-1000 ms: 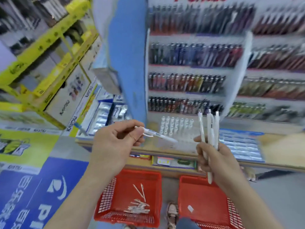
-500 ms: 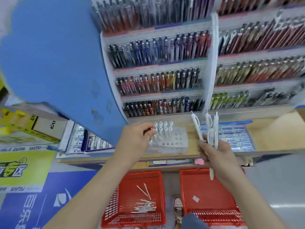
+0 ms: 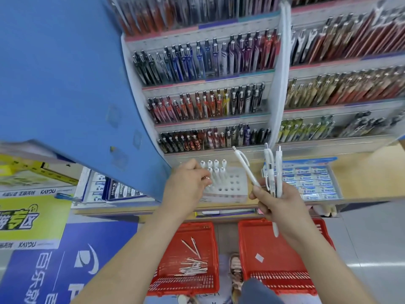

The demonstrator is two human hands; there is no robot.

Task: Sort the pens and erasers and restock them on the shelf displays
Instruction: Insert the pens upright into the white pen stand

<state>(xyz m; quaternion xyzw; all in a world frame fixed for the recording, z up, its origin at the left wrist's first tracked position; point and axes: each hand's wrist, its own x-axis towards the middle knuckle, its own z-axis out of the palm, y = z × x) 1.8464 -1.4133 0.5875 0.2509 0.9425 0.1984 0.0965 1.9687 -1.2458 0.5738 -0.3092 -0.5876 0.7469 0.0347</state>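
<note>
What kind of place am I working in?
Most likely a stationery shop aisle: tiered display racks full of pens, a tray of boxed Pilot erasers on the counter, and red shopping baskets on the floor.

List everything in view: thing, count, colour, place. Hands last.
rack pens: many, mixed colours, back shelves.
blue panel: one, blue, left of the shelves.
pen holder: one, clear, on the counter.
standing pens: at least seven, white, in the holder's far rows.
erasers: many, blue and white, tray right of the holder.
left basket, right basket: two, red, on the floor.
loose pens: a pile, white, in the left basket.
small piece: one, white, in the right basket.
held pens: three or four, white, upright.
left hand: fingers curled at the holder's left edge.
right hand: grips the held pens.
</note>
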